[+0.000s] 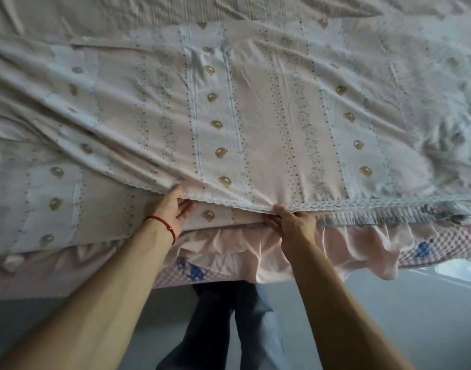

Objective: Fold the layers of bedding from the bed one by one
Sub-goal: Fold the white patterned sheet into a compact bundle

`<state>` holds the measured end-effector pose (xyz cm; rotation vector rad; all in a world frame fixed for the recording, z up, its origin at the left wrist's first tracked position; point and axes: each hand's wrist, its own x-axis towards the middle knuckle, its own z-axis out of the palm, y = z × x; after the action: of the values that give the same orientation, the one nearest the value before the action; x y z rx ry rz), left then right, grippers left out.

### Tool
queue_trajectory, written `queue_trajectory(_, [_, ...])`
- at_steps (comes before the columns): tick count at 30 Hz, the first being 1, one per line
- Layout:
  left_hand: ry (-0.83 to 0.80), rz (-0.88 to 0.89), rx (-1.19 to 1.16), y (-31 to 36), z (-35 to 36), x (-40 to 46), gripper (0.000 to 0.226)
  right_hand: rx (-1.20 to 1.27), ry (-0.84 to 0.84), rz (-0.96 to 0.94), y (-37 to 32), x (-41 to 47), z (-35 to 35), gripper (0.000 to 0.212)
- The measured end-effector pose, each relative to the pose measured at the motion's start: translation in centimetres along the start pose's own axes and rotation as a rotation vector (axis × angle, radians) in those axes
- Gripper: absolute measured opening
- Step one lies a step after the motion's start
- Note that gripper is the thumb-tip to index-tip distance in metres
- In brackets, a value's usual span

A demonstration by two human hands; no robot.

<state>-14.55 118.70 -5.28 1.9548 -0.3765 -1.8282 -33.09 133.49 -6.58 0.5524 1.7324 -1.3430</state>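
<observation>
I'm right at the start, by my reckoning: nothing that I can see has been folded yet. The top sheet [255, 124], pale with stripes and little bear prints, lies spread across most of the frame, rumpled toward the right and the upper left. Its lace-trimmed edge [229, 202] runs along the near side of the bed, just above centre-bottom. Under it shows another layer with the same print [55, 209] at lower left, then a pink ruffled skirt [229, 244] and a checked layer [442, 247] hanging over the side, so several layers are left.

My left hand [170, 209], with a red string at the wrist, has its thumb on top of the lace edge and its fingers tucked beneath, pinching it. My right hand [293, 220], just beside and to the right, grips the same edge, thumb over and fingers curled under. The hands are apart, each clamped on that sheet's edge, lifting it slightly off the layer below.
</observation>
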Motion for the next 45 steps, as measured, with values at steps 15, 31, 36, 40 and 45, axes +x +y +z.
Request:
queue_trajectory(15, [0.020,-0.060,-0.058,-2.5,-4.4,0.6,0.021,-0.043,-0.092,0.088,3.2,-2.2,3.3,0.034])
queue_trajectory(31, [0.099,0.039,0.002,-2.8,-9.2,0.5,0.015,-1.206,-0.326,-0.369,0.0,-6.2,4.5,0.040])
queue_trajectory(36, [0.158,0.086,-0.035,-3.8,-9.0,-0.1,0.023,-1.279,-0.469,-0.980,1.5,-7.5,13.1,0.024])
queue_trajectory(40, [0.121,0.016,0.090,-3.0,-9.1,1.0,0.024,-1.576,-0.691,-1.206,5.1,-5.5,17.3,0.074])
queue_trajectory(45, [0.069,-0.050,0.157,-0.1,-10.1,2.3,0.013,-1.857,-0.737,-1.059,7.0,-3.3,18.1,0.100])
